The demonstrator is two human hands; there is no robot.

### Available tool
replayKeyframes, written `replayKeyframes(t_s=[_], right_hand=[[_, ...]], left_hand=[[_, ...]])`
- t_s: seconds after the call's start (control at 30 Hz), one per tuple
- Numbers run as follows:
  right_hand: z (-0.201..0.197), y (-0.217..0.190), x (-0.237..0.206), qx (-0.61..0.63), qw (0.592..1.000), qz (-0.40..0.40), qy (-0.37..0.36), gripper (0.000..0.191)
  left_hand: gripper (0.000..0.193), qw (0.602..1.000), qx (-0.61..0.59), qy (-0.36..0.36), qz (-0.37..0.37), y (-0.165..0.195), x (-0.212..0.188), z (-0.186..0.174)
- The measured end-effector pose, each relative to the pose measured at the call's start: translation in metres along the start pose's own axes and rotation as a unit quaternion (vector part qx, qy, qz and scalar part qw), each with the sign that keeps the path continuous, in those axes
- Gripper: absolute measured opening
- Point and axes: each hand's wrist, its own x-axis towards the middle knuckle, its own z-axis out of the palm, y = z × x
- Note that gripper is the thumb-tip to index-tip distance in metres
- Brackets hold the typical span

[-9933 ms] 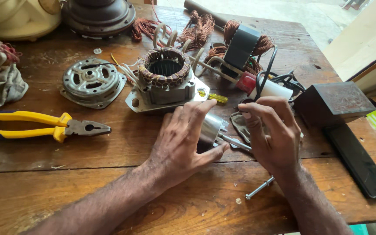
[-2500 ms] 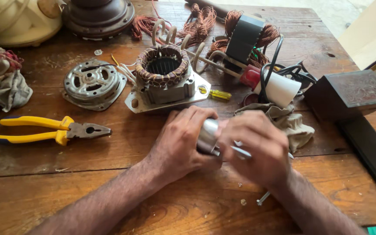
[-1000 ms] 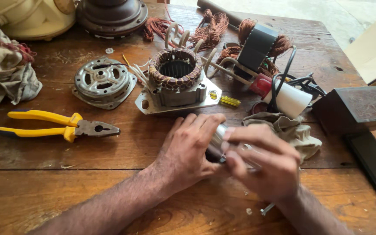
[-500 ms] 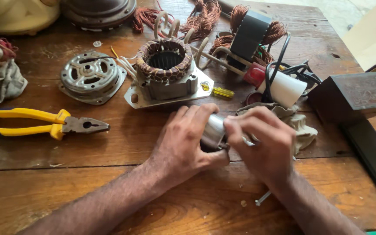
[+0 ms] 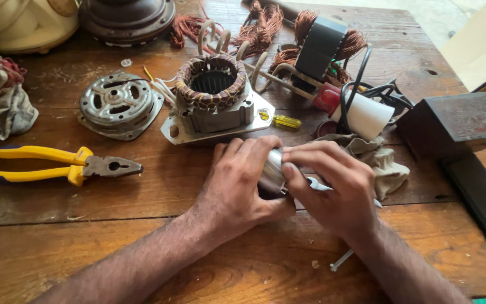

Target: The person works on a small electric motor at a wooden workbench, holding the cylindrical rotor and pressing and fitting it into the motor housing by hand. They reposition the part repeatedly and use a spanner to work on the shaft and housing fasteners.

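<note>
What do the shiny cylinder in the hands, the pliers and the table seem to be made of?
Cylinder, gripped by the left hand and touched by the right hand: probably bare metal, silvery with bright glints.
Pliers: dull grey metal jaws; glossy yellow handles, likely plastic or rubber.
Table: wood, brown planks with visible grain, worn and scratched.

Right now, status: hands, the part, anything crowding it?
Left hand wrapped round metal cylinder. Right hand on its end, thin tool in grip. Rag beside; wound motor core behind; pliers well left.

A repair workshop: a worn wooden table (image 5: 57, 247) strewn with a motor stator (image 5: 212, 93), copper windings (image 5: 262, 22) and pliers (image 5: 57, 164).
</note>
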Motion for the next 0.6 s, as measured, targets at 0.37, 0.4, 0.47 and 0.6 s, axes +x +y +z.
replayKeyframes(t_s=[0.37, 0.4, 0.47, 0.6], right_hand=[[0.0021, 0.0057, -0.0025, -0.03, 0.998, -0.047, 0.042, 0.033], [0.0029, 0.0055, -0.0037, -0.006, 0.994, -0.094, 0.047, 0.035], [0.0036, 0.0052, -0.0051, 0.0, 0.993, -0.103, 0.05, 0.033], [0.0015, 0.0, -0.0066, -0.052, 0.996, -0.036, 0.058, 0.027]], left_hand=[[0.078, 1.0, 0.003, 0.003, -0.002, 0.001, 0.0005, -0.0005], [0.078, 1.0, -0.002, -0.003, -0.003, 0.0008, 0.0007, -0.001], [0.079, 1.0, -0.011, -0.009, -0.008, 0.0016, 0.0008, -0.0012], [0.081, 1.0, -0.014, -0.005, -0.012, 0.0046, 0.0, -0.0028]])
